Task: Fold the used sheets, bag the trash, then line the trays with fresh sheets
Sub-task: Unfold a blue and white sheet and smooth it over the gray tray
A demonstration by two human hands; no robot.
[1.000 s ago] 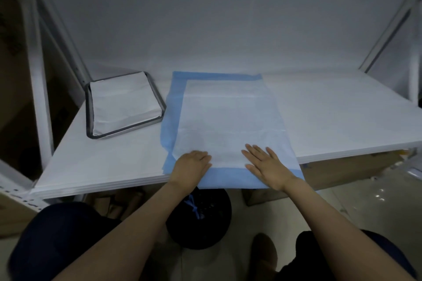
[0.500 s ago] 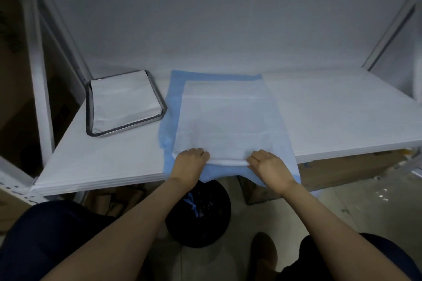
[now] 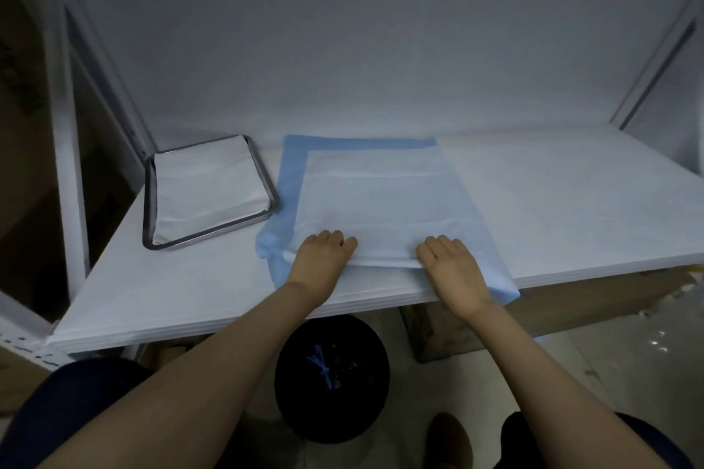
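The blue-bordered sheet [image 3: 381,198] lies at the middle of the table [image 3: 571,194]. The left grip [image 3: 322,259] and right grip [image 3: 451,265] both grasp its raised near edge, fingers curled over it. At the far left, a metal tray [image 3: 150,202] holds a folded white sheet [image 3: 205,187]. A black bin [image 3: 331,373] stands below the table's near edge.

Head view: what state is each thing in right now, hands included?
blue-edged sheet: spread on the table, near edge lifted off it.
left hand: fingers curled, gripping the sheet's near edge.
right hand: gripping the same edge.
tray: flat on the table, lined with a white liner.
trash bin: on the floor, open, blue scrap inside.
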